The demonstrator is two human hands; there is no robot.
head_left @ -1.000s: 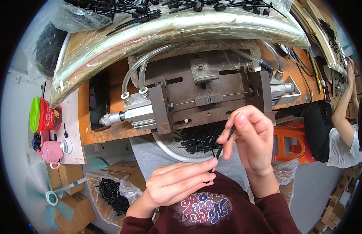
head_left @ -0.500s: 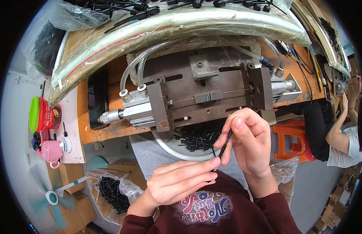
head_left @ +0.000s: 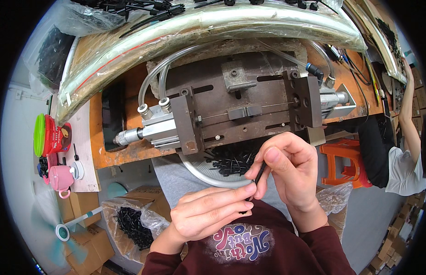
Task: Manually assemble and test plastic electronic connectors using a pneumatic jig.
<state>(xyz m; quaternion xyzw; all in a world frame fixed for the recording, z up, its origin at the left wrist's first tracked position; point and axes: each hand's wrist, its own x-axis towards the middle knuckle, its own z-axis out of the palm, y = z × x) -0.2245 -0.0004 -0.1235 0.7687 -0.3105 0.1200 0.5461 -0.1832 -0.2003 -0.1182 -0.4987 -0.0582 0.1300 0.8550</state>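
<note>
A thin black plastic rod (head_left: 259,174) is pinched between the thumb and fingers of my right hand (head_left: 290,168). Its lower end meets the fingertips of my left hand (head_left: 210,211), whose fingers are closed together. A dark bit also shows under the left fingertips, so the left hand grips thin black parts, mostly hidden by the fingers. Just behind the hands, a round light tray (head_left: 194,172) with a pale rim lies on my lap and holds a pile of thin black parts (head_left: 231,159).
Ahead stands a brown metal fixture (head_left: 263,94) with air cylinders (head_left: 160,132) and clear hoses on an orange bench (head_left: 103,158). A bag of black parts (head_left: 134,224) is at lower left, near a spinning fan (head_left: 61,232). An orange stool (head_left: 343,160) and another person (head_left: 405,169) are at right.
My right hand has lowered slightly, bringing the black rod down against the left fingertips. The other person's arm at right has reached farther up. The left hand has barely moved.
</note>
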